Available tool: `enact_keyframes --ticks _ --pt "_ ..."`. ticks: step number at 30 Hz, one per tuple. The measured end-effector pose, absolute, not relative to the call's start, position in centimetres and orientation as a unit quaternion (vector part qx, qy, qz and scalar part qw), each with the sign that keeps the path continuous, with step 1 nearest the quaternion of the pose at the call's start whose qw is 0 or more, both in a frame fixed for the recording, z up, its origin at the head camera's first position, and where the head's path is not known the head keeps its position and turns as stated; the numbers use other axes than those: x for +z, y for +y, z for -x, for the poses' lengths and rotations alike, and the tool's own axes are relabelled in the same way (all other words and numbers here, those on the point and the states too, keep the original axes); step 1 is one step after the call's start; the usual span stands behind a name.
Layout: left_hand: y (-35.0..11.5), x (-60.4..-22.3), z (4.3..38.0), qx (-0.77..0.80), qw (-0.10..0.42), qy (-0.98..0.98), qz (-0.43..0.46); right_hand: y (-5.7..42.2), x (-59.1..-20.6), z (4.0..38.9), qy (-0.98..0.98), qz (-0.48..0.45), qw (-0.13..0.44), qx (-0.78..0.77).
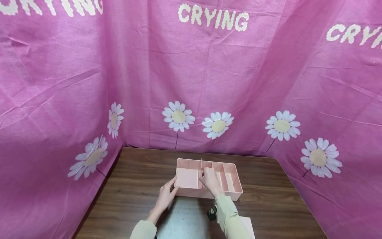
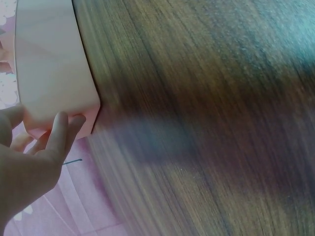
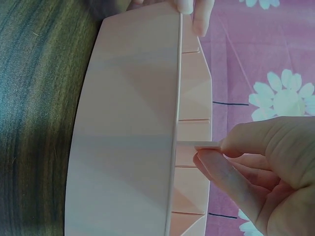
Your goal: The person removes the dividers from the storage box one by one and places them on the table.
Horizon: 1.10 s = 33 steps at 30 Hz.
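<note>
A pale pink divided box (image 1: 194, 193) stands on the table, its long side facing me. My left hand (image 1: 165, 196) holds its near left corner, thumb at the rim and fingertips against the outer end wall, as the left wrist view shows. Over the middle of the box, my right hand (image 1: 211, 181) pinches the top edge of a thin pink divider (image 3: 199, 144) between thumb and index finger. That divider stands upright across the box, its lower part hidden behind the front wall. Other dividers (image 1: 222, 177) split the right part into narrow compartments; a wide compartment lies at the left.
A pale flat piece (image 1: 248, 226) lies on the wooden table (image 1: 274, 212) near the right forearm, partly covered by the sleeve. Pink curtains (image 1: 209, 66) with daisies and lettering hang behind the table and along both sides. A dark strap device (image 1: 212, 213) sits on the right wrist.
</note>
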<state>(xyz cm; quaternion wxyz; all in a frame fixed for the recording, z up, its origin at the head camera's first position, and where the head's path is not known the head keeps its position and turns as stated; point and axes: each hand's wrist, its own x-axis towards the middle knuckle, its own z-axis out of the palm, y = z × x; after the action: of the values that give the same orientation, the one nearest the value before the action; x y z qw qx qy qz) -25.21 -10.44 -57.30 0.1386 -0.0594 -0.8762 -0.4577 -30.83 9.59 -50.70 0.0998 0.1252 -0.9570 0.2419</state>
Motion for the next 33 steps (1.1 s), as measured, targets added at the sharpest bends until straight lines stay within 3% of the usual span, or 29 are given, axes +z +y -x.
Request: enact_keyframes --ticks 12,21,33 --pt "-10.3 -57.6 25.3 -0.444 0.181 -0.874 0.082 9.7 -50.0 30.5 -0.958 -0.123 0.114 0.234" --pt "-10.4 -57.3 25.3 -0.459 0.147 -0.874 0.063 9.6 -49.8 30.4 -0.958 -0.127 0.128 0.225" --pt "-10.3 -57.5 25.2 -0.454 0.145 -0.877 0.058 9.7 -49.6 30.4 -0.96 -0.125 0.141 0.205"
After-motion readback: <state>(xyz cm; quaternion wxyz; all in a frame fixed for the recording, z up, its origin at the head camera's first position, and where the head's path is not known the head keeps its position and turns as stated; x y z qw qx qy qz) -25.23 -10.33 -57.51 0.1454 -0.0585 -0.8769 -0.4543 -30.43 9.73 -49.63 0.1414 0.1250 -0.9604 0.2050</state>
